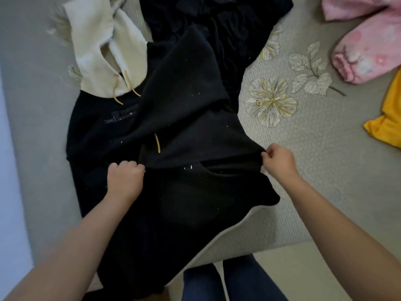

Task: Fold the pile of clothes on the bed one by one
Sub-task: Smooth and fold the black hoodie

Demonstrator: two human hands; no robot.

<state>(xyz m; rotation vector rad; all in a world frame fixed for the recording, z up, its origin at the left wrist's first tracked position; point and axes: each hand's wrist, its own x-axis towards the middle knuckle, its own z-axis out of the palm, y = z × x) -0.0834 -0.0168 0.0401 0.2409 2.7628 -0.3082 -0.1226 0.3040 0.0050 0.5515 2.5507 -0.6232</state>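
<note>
A grey bedspread (314,148) printed with pale flowers covers the bed, and a black hoodie (173,131) with a cream hood lies spread across it between and beyond both hands. The left hand (125,177) is fisted around a fold of the dark fabric, and the right hand (280,159) pinches the same fold's edge, the two held well apart, probably to keep the cloth taut and the crease straight. More dark clothing (217,25) is heaped beyond the hoodie. A pink garment (368,51) and a yellow one (388,118) lie beyond and outside the right hand, seemingly waiting their turn.
</note>
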